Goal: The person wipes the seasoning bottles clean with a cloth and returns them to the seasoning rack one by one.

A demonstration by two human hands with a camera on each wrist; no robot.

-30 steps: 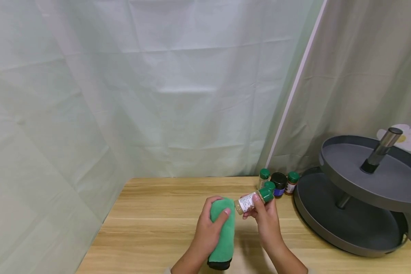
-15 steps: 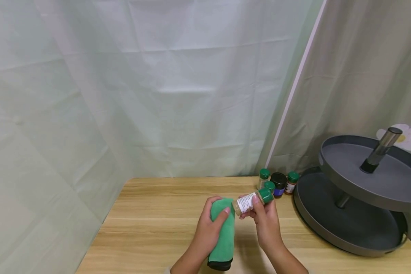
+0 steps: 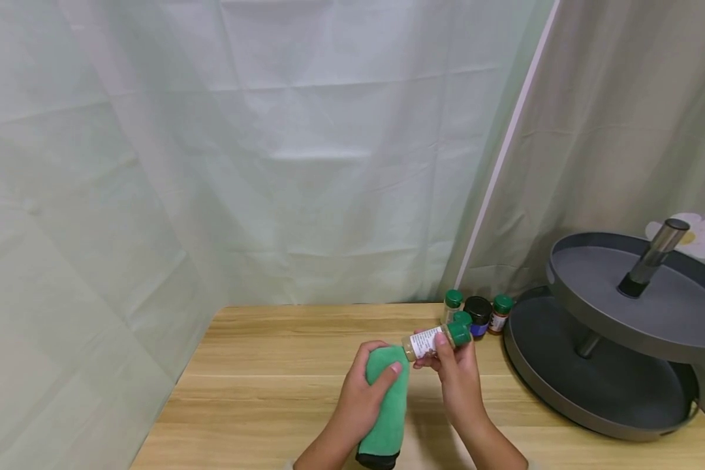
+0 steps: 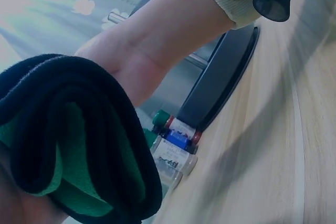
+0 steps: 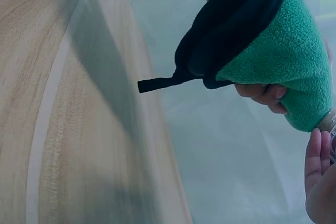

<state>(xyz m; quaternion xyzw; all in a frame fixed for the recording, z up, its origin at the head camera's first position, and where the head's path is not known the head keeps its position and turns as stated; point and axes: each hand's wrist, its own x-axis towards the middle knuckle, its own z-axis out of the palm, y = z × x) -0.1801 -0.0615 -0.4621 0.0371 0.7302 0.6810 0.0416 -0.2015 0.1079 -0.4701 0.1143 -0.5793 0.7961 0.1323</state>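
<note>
A folded green cloth [image 3: 390, 418] with black edging is gripped by my left hand [image 3: 358, 395], thumb on top. My right hand [image 3: 455, 369] holds a spice jar [image 3: 425, 343] with a green cap and white label, tilted nearly on its side. Its base touches the upper end of the cloth. In the left wrist view the cloth's folded end [image 4: 73, 140] fills the lower left and hides most of the left hand. The right wrist view shows the cloth [image 5: 294, 51] with a black loop hanging, and right-hand fingers [image 5: 315, 156] by the jar's base.
Behind the right hand stand several jars: a green-capped one [image 3: 453, 301], a black-lidded one [image 3: 478, 313] and another green-capped one [image 3: 501, 314]. A two-tier dark grey round tray [image 3: 599, 398] with a metal post stands at right on the wooden table [image 3: 258, 391]. Curtains hang behind.
The cloth and left hand have shifted slightly right and down. The jar has tilted a little flatter, its base now against the cloth's end. Both hands keep their holds.
</note>
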